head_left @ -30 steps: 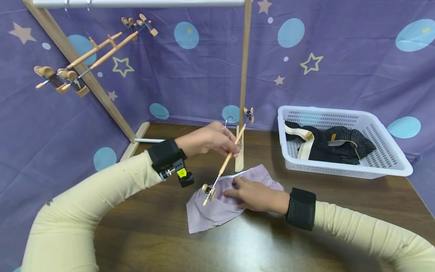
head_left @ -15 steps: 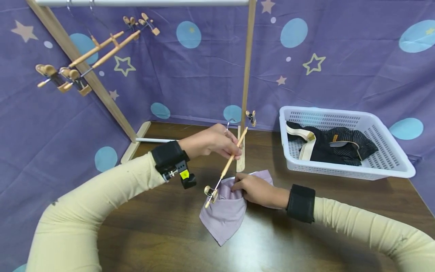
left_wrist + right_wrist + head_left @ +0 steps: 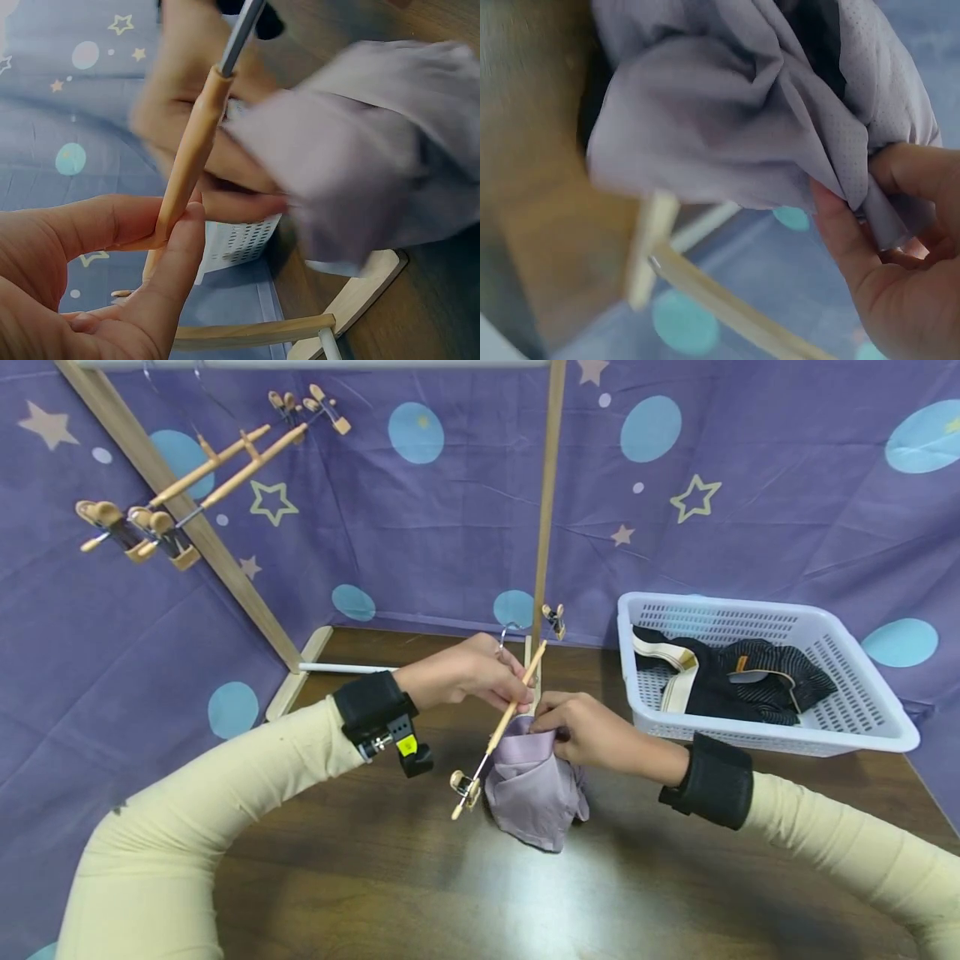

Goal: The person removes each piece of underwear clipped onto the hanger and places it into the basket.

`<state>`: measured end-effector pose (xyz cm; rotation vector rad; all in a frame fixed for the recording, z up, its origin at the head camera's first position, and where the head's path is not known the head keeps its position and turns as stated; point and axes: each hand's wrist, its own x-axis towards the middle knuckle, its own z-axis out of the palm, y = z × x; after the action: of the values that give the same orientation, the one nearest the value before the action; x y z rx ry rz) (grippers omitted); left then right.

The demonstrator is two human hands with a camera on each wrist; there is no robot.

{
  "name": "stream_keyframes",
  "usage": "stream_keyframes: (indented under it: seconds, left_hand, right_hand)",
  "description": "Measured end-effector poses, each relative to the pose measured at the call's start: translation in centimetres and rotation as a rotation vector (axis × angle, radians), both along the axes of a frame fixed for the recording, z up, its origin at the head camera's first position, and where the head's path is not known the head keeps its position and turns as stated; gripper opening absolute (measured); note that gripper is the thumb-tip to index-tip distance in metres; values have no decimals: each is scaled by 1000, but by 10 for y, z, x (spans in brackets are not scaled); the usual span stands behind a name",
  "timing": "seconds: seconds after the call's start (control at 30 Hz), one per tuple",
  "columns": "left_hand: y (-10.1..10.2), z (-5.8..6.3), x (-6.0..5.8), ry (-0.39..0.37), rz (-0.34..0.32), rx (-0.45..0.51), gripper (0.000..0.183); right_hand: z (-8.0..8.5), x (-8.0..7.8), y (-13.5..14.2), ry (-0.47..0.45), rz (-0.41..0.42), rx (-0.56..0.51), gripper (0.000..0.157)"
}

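Note:
In the head view my left hand (image 3: pixel 480 672) pinches a wooden clip hanger (image 3: pixel 498 729) near the middle of its bar. The bar slants toward me, with a clip (image 3: pixel 465 787) on the near end and another clip (image 3: pixel 555 621) at the far end. Just right of the bar, my right hand (image 3: pixel 588 731) holds a light purple garment (image 3: pixel 528 802) by its upper edge, and the cloth hangs in folds. Thumb and fingers of the right hand (image 3: pixel 900 262) pinch a fold of it in the right wrist view. The left wrist view shows the garment (image 3: pixel 352 157) blurred beside the bar.
A white basket (image 3: pixel 757 735) with dark clothes (image 3: pixel 705 681) in it stands at the right. To the left rises a wooden rack (image 3: pixel 243 589), its white top rail (image 3: pixel 337 364) carrying two more clip hangers (image 3: pixel 255 468). A star-patterned purple curtain (image 3: pixel 465 527) closes off the back.
My right hand has gathered the purple garment off the table and raised it toward the hanger bar. My left hand and the hanger have shifted only slightly.

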<state>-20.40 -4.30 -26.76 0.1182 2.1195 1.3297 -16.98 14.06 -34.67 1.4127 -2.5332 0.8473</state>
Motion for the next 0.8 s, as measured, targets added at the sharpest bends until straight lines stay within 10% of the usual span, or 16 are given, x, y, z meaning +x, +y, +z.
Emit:
stream_keyframes:
  seconds: [0.37, 0.8]
  left_hand:
    - [2, 0, -1, 5, 8, 9, 9]
    - [2, 1, 1, -1, -12, 17, 12]
  right_hand:
    - [84, 0, 48, 95, -113, 25, 34]
    - [142, -4, 112, 291, -355, 34, 31]
